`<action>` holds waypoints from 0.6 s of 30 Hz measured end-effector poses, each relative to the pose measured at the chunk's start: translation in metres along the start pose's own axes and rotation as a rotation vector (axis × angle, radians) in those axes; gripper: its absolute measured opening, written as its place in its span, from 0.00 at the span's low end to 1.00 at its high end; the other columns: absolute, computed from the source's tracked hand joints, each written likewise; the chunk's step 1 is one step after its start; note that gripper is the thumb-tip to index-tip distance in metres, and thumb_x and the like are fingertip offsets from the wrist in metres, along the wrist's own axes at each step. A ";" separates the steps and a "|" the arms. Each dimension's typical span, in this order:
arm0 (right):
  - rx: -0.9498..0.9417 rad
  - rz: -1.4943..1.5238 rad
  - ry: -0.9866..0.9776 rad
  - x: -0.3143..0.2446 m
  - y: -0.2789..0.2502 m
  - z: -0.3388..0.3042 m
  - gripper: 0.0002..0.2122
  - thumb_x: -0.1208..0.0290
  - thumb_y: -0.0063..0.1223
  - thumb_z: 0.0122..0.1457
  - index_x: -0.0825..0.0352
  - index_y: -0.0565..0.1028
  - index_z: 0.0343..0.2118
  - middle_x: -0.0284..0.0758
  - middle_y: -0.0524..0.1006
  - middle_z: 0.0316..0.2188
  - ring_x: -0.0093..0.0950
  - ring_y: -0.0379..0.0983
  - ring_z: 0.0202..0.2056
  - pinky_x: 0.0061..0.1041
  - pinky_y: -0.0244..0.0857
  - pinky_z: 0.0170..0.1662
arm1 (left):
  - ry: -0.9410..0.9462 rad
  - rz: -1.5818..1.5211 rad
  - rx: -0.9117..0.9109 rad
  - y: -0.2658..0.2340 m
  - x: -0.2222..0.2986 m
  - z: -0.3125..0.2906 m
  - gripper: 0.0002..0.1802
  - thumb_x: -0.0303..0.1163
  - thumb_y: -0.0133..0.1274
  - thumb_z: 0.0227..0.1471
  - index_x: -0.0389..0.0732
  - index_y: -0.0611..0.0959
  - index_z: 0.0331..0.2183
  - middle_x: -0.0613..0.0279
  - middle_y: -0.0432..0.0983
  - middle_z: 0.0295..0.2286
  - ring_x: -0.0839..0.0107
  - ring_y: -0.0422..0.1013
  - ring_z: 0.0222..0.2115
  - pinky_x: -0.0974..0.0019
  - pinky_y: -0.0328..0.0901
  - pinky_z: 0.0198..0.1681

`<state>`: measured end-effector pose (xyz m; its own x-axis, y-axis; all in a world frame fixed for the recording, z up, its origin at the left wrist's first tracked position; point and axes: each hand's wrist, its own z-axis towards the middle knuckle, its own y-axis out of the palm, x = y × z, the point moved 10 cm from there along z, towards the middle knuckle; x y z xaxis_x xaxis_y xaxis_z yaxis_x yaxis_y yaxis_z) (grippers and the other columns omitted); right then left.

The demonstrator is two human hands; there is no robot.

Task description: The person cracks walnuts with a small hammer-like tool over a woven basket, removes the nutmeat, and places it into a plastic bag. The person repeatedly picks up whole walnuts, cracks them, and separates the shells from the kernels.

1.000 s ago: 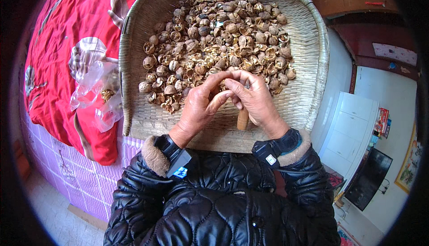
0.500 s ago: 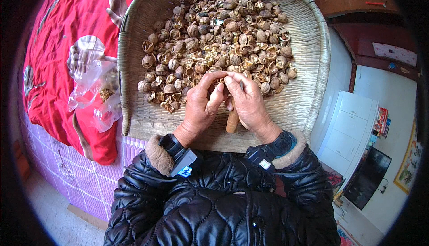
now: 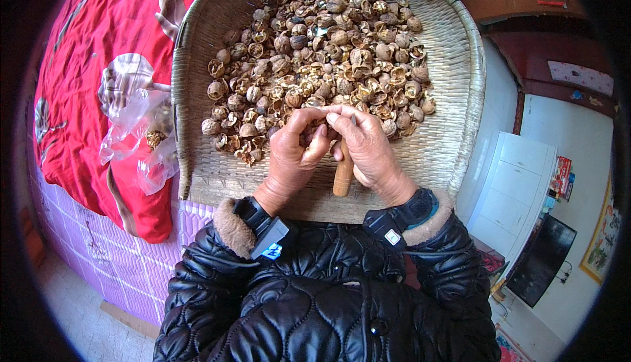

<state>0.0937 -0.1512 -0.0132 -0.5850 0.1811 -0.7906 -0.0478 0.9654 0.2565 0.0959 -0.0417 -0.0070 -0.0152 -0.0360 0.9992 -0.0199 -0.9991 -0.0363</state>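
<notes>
we grasp a tool (image 3: 342,179) in our right hand (image 3: 373,152); what our curled left hand (image 3: 292,155) holds, we cannot tell. we are likely mid-shelling; the next move calls for a steady pinch. walnuts (image 3: 344,86) lie beyond, in the basket (image 3: 460,119).

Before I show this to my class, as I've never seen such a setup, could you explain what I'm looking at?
There is no machine, just a person working bare-handed, seen from above by a wide fisheye camera worn on the head, so straight edges bend. A shallow woven basket lies in front, spread with walnuts and broken shells. The right hand holds a wooden handle; the left hand meets the right at the fingertips, and what lies between is unclear. Two black wrist devices are worn too. At left, a clear plastic bag lies on a red cloth.
</notes>
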 end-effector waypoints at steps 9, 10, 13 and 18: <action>-0.027 -0.039 0.028 0.002 -0.002 0.000 0.12 0.67 0.46 0.62 0.71 0.72 0.42 0.29 0.73 0.28 0.13 0.66 0.23 0.11 0.61 0.22 | 0.057 0.037 0.006 -0.001 0.000 -0.005 0.11 0.24 0.53 0.51 0.39 0.75 0.39 0.67 0.69 0.20 0.83 0.62 0.19 0.77 0.61 0.23; -0.027 -0.025 0.037 0.003 -0.002 0.000 0.12 0.67 0.46 0.62 0.71 0.72 0.42 0.29 0.72 0.28 0.13 0.66 0.23 0.11 0.61 0.22 | 0.077 0.050 0.012 -0.001 0.001 -0.006 0.11 0.24 0.53 0.51 0.39 0.76 0.39 0.67 0.69 0.20 0.83 0.62 0.19 0.77 0.61 0.22; -0.040 0.002 0.048 0.003 0.000 0.000 0.12 0.67 0.46 0.61 0.70 0.72 0.42 0.28 0.72 0.28 0.13 0.65 0.22 0.11 0.61 0.22 | 0.047 -0.030 0.027 0.000 -0.006 -0.006 0.11 0.24 0.53 0.51 0.39 0.75 0.40 0.67 0.69 0.20 0.83 0.63 0.19 0.76 0.61 0.22; -0.034 -0.018 0.038 0.000 0.000 0.000 0.11 0.68 0.47 0.61 0.69 0.72 0.41 0.28 0.72 0.28 0.13 0.64 0.21 0.10 0.59 0.21 | -0.099 -0.237 0.050 0.005 -0.028 -0.010 0.11 0.23 0.51 0.52 0.39 0.73 0.40 0.66 0.70 0.22 0.83 0.63 0.19 0.76 0.62 0.23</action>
<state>0.0935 -0.1516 -0.0134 -0.6141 0.1555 -0.7738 -0.0857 0.9614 0.2613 0.0861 -0.0455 -0.0354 0.0821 0.2003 0.9763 0.0383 -0.9795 0.1978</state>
